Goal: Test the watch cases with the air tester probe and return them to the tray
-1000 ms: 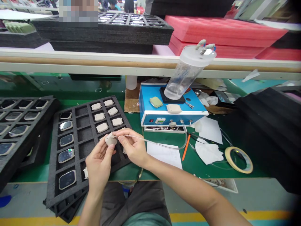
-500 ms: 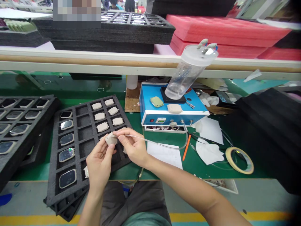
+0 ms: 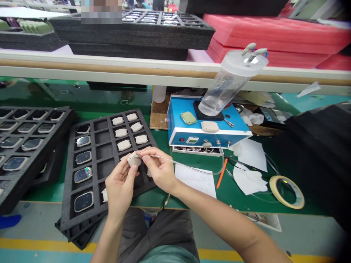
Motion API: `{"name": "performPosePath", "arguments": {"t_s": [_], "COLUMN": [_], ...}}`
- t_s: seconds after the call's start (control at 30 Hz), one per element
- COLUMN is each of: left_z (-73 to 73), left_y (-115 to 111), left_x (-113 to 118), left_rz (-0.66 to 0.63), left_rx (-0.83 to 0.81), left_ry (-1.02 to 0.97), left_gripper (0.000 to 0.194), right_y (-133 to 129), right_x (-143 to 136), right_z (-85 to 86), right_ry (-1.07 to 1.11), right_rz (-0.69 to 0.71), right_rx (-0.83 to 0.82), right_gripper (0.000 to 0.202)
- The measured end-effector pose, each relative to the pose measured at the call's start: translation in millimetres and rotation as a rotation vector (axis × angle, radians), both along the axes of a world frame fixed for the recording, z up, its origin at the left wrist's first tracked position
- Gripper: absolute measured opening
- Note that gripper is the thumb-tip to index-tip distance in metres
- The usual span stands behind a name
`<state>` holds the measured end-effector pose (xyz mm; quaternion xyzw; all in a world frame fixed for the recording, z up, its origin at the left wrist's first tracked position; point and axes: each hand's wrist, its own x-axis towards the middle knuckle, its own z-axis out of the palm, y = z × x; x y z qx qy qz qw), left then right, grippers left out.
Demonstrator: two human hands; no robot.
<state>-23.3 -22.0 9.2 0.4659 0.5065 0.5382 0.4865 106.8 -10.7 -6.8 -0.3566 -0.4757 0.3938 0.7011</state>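
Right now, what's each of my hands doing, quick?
Left hand: closed on the small beige watch-case-shaped piece.
Right hand: closed, fingers pinching the thin clear tube against it.

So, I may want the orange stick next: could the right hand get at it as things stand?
Probably yes: the orange stick lies near the right forearm, apparently uncovered, though the right hand is busy with the tube.

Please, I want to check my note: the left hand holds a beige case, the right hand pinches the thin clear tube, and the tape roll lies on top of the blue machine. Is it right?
Not quite: the tape roll lies on the green table, to the right of the blue machine, as the head view shows. The rest stands.
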Motion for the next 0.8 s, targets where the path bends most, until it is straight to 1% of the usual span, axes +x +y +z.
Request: {"name": "performPosePath", "arguments": {"t_s": [0.2,0.53,0.8], "left_z": [0.9,-3.7,-5.2], "left_y": [-2.6,-4.3,-3.5], "left_x": [0.5,-1.1,-1.8], "left_rz": [-0.003,-0.066,-0.051], "left_rx": [-0.022,0.019,0.019], "left_ry": [-0.001,-0.024,-0.03], "left_gripper": [0.061,0.047,0.048], "right_y": [-2.7,-8.9,-7.0], "right_x": [1.0,2.0,0.6], "right_z": [-0.5,-2.0,-2.7], "right_ry": [-0.021,-0.021,-0.002], "right_rz": [-0.006,-0.006,-0.012], "right_rx": [-0.003,-0.031,-0.025], "right_gripper": [0.021,0.013,0.012]}}
